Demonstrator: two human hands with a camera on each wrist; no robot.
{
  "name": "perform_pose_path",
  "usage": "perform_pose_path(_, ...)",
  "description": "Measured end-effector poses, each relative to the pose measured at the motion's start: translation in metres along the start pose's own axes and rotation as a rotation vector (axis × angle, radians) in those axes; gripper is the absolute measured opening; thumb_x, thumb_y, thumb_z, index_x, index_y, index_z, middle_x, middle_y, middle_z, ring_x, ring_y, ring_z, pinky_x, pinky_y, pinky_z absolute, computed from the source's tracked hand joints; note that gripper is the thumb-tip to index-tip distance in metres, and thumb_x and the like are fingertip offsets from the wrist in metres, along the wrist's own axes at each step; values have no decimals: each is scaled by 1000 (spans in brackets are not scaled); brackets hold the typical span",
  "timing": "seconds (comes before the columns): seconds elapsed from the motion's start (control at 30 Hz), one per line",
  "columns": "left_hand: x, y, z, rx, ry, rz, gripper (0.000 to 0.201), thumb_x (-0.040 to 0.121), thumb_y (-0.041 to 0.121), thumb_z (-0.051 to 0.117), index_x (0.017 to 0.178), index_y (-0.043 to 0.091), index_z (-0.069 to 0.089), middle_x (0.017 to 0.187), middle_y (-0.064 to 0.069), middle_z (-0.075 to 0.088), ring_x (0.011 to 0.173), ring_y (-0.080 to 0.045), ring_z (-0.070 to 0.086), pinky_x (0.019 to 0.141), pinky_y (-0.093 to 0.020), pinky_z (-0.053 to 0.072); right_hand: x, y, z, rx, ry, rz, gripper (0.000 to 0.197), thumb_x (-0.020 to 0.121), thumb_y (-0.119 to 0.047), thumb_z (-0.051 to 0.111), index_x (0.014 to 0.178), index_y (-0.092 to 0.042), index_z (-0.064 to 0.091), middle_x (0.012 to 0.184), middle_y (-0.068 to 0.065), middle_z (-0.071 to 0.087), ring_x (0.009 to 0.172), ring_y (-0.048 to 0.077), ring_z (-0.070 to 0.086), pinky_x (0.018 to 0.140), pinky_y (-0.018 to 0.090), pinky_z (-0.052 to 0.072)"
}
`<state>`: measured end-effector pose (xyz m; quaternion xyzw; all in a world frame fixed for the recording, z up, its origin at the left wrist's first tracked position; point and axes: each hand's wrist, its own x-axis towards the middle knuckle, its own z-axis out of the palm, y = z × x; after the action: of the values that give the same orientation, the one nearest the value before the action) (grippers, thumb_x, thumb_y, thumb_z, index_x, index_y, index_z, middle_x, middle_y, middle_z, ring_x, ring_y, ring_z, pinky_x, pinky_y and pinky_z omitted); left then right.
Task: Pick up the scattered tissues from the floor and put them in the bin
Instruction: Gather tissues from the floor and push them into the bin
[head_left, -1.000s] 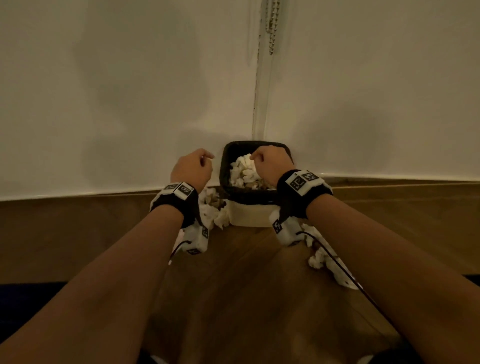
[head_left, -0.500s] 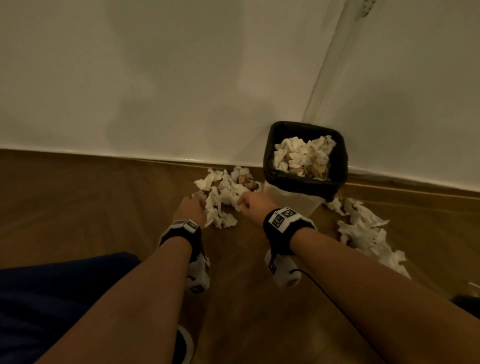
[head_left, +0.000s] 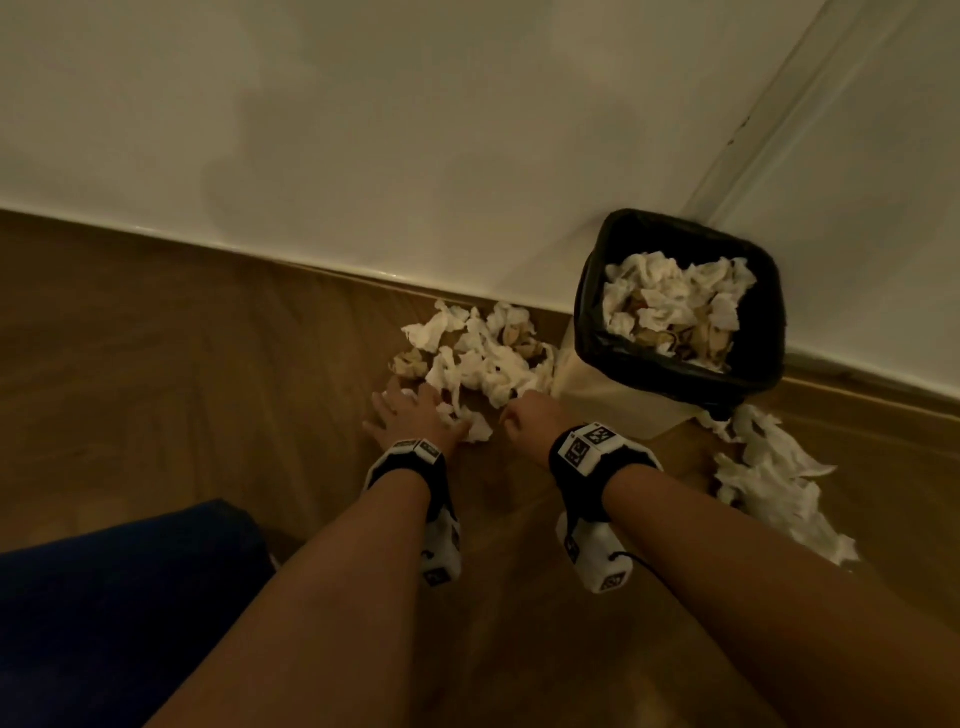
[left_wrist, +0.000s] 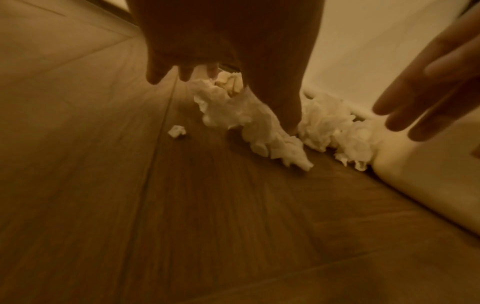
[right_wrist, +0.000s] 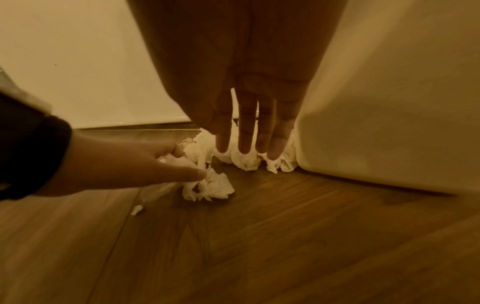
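A heap of crumpled white tissues (head_left: 478, 358) lies on the wooden floor against the wall, just left of the bin (head_left: 597, 322). The bin has a black liner and holds many tissues. My left hand (head_left: 415, 410) lies at the heap's near edge with fingers spread, its thumb (left_wrist: 288, 111) touching the tissues (left_wrist: 259, 125). My right hand (head_left: 519, 413) is beside it, close to the bin's cream side. Its straight fingers (right_wrist: 246, 131) point down onto the tissues (right_wrist: 246, 162). Neither hand holds anything. In the right wrist view my left hand (right_wrist: 182, 164) rests on one wad (right_wrist: 210, 187).
A second trail of tissues (head_left: 769, 473) lies on the floor right of the bin. A small scrap (left_wrist: 177, 131) sits apart on the boards. The white wall (head_left: 363, 156) runs close behind, and my blue-clad leg (head_left: 114, 597) is at the lower left.
Both hands came down from the bin's mouth to the floor heap left of the bin, and their curled fingers straightened. The head view swung down and left.
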<state>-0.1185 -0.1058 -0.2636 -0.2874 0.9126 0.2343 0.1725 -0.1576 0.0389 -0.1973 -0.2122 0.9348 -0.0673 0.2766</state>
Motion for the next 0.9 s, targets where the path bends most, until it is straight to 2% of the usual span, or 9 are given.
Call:
perform_pose_path(0.17,6,-24,3,59,49,52,44,88,42,52,123,16,51,131,-10,38,123,-31,35,99,-43,38,10,2,5,9,71,4,33,98,-20,38,108,0,62,115,19,57,104,32,55,85,36,43)
perform_pose_path(0.33,1,-23,6,-205,175,84,26,94,10,42,119,3,46,126,-18,44,109,-31,48,84,-34,41,16,1,6,12,90,30,31,98,-17,38,110,0,60,117,19,55,108,32,53,88,35,42)
perform_pose_path(0.4,-1,-20,4,-351,201,90,28,94,12,42,121,6,45,124,-18,43,103,-32,50,77,-32,39,18,-2,5,9,75,28,30,97,-16,38,115,-4,58,121,17,52,111,31,50,91,35,41)
perform_pose_path(0.5,2,-18,1,-349,171,26,30,93,10,40,121,9,51,124,-16,47,106,-31,49,79,-30,37,22,-8,5,26,55,20,28,97,-14,40,118,-9,57,125,13,49,116,29,47,95,35,41)
perform_pose_path(0.63,5,-20,0,-504,230,-140,34,94,35,45,90,4,60,101,-18,58,97,-33,54,82,-34,43,26,-15,12,-3,28,-68,34,95,-11,43,128,-13,49,135,10,41,123,29,41,101,38,40)
perform_pose_path(0.7,7,-22,-1,-519,242,-191,41,94,38,44,70,6,55,85,-17,58,89,-35,59,71,-33,45,29,-18,17,-29,28,-111,43,93,-9,47,134,-16,41,140,7,35,125,30,38,98,39,42)
perform_pose_path(0.73,8,-24,-3,-503,250,-203,39,96,30,41,71,5,56,86,-18,60,89,-36,60,69,-34,43,30,-20,20,-39,18,-126,49,91,-10,50,137,-19,37,143,5,31,126,31,36,97,40,44)
perform_pose_path(0.8,10,-27,-5,-518,324,-293,28,98,13,36,95,-1,60,106,-22,60,99,-35,58,77,-35,43,34,-21,25,-82,-10,-161,64,88,-12,57,143,-23,27,151,1,18,130,32,32,99,42,44)
perform_pose_path(0.9,7,-31,-5,-622,463,-368,26,94,1,40,117,4,51,125,-18,48,110,-32,51,79,-27,34,42,-23,30,-178,-37,-208,79,87,-11,61,148,-29,15,158,-6,-3,137,33,23,102,43,42)
